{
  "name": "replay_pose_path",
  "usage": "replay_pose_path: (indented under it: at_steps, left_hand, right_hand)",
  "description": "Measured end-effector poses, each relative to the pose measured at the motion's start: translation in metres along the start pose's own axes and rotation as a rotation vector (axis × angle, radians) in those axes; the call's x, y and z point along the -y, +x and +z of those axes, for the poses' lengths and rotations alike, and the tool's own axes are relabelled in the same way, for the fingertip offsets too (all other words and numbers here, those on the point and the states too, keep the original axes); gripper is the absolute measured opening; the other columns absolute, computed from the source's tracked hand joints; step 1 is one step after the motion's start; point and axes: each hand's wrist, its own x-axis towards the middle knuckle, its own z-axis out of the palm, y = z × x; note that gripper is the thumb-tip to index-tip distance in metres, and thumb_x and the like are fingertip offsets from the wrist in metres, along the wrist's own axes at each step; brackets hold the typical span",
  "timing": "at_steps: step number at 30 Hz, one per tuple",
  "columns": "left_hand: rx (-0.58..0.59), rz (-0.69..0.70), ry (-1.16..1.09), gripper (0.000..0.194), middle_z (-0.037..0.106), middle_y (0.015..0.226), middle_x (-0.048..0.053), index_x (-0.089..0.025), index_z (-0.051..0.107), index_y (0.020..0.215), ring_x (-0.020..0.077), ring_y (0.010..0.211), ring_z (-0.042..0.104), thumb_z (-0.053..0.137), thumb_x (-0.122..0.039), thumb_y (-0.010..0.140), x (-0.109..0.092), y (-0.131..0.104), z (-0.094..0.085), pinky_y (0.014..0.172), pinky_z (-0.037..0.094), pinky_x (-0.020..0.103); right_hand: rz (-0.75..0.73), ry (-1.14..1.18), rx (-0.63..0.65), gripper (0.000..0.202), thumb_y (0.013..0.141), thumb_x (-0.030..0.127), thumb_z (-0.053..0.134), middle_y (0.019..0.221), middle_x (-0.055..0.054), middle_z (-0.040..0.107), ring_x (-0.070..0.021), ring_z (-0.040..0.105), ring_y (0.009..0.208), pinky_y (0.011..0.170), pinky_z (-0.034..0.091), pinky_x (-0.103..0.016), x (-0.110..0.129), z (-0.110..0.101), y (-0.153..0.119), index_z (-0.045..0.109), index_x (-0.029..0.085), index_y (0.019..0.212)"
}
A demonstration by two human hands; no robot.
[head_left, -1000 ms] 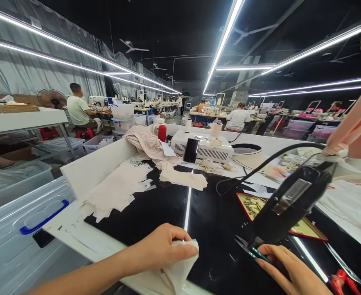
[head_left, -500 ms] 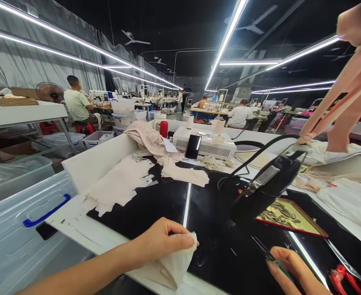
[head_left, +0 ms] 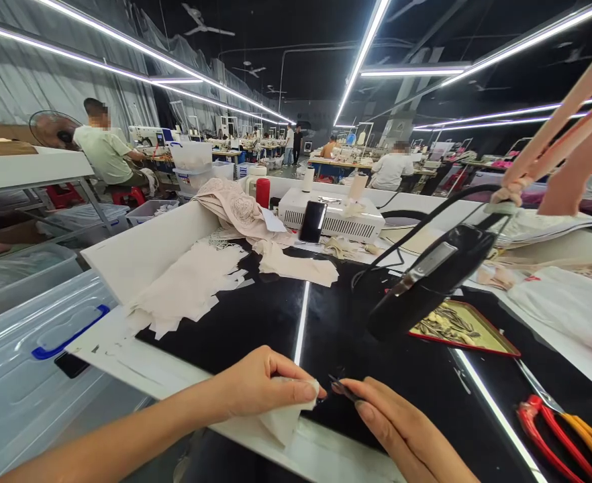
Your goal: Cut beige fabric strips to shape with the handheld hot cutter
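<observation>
My left hand pinches a piece of cream fabric between thumb and fingers, and the cloth hangs down over the table's front edge. Just to the right, my right hand is closed on slim, dark, pointed tweezers. Their tips are close to the fabric's edge at my left fingertips; I cannot tell whether they touch it. Both hands are low over the black tabletop.
A black handheld machine hangs from pink cloth strips. Beyond are a shallow tray, red-handled scissors, cut fabric pieces, a phone and a white box. A lidded plastic bin stands left.
My right hand has moved left with the tweezers, from beside the tray to my left fingertips. My left hand keeps its pinch on the fabric. The view has shifted slightly.
</observation>
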Motion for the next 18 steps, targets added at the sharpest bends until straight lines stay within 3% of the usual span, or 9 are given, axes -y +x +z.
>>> replay_pose_path:
  at_steps: [3,6,9,12,18]
  left_hand:
    - [0.035,0.001,0.029,0.037,0.083,0.108,0.007,-0.019,0.087,0.11,0.0251,0.104,0.073,0.079,-0.049,0.089,-0.001,-0.003,-0.003,0.092,0.052,0.03]
    - [0.055,-0.026,0.041,0.029,0.083,0.101,0.005,-0.019,0.088,0.107,0.0202,0.091,0.07,0.077,-0.041,0.09,-0.004,-0.007,-0.005,0.082,0.049,0.026]
    - [0.069,-0.054,0.058,0.025,0.072,0.077,0.0,-0.018,0.088,0.1,0.0117,0.068,0.052,0.074,-0.036,0.09,-0.006,-0.009,-0.005,0.063,0.036,0.023]
    - [0.082,-0.071,0.067,0.025,0.058,0.065,-0.003,-0.017,0.088,0.095,0.0103,0.063,0.038,0.074,-0.037,0.089,-0.007,-0.01,-0.005,0.057,0.026,0.025]
    - [0.069,-0.095,0.121,0.03,0.061,0.071,-0.001,-0.017,0.088,0.098,0.0126,0.068,0.044,0.072,-0.039,0.087,-0.009,-0.012,-0.004,0.061,0.03,0.025]
  right_hand:
    - [-0.051,0.003,0.066,0.045,0.107,0.058,0.045,0.107,-0.005,0.082,-0.0237,0.08,0.095,0.084,0.067,-0.028,0.007,0.002,0.007,0.08,0.034,0.121]
    - [-0.091,0.039,0.151,0.047,0.108,0.059,0.041,0.096,-0.005,0.08,-0.022,0.078,0.084,0.077,0.066,-0.027,0.011,0.006,0.01,0.079,0.034,0.119]
    - [-0.123,0.069,0.208,0.05,0.109,0.061,0.039,0.088,-0.004,0.077,-0.0208,0.075,0.077,0.07,0.064,-0.026,0.013,0.009,0.011,0.079,0.033,0.117]
    - [-0.122,0.084,0.224,0.051,0.108,0.063,0.039,0.088,-0.004,0.076,-0.0205,0.074,0.077,0.07,0.063,-0.026,0.014,0.012,0.012,0.079,0.032,0.11]
    - [-0.123,0.079,0.241,0.05,0.11,0.06,0.038,0.091,-0.004,0.074,-0.0201,0.073,0.083,0.075,0.061,-0.025,0.012,0.017,0.013,0.078,0.031,0.11]
